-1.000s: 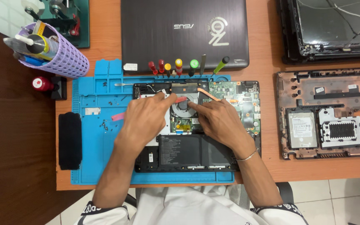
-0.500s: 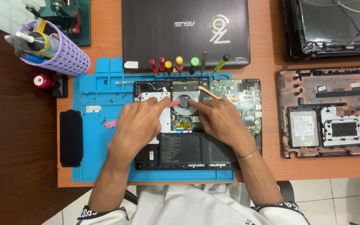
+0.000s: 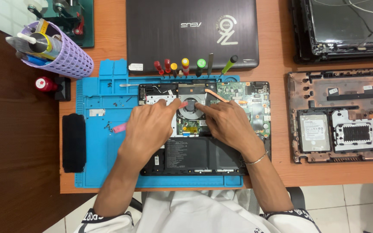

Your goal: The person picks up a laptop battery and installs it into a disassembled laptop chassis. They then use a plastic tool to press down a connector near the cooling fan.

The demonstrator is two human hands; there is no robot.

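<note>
An opened laptop base (image 3: 203, 157) lies on a blue work mat (image 3: 100, 155), with its round cooling fan (image 3: 191, 113) and green circuit board (image 3: 255, 108) bare. My left hand (image 3: 150, 129) grips a thin pink-handled tool (image 3: 119, 127). The handle end sticks out to the left, and the pink tip rests at the fan's left rim under my index finger. My right hand (image 3: 227, 125) lies on the base with its index finger pressing the fan's right side. It holds nothing; a thin bracelet circles the wrist.
Several coloured screwdrivers (image 3: 184, 67) stand in a row along the mat's back edge. Behind them lies a closed dark laptop (image 3: 191, 32). A lilac mesh tool cup (image 3: 59, 54) is back left, a black pad (image 3: 73, 142) left, and a bare laptop chassis with a hard drive (image 3: 342, 116) right.
Both hands stay at the fan. The tool's pink handle end has dipped slightly lower on the left; the fingertips shifted only a little.
</note>
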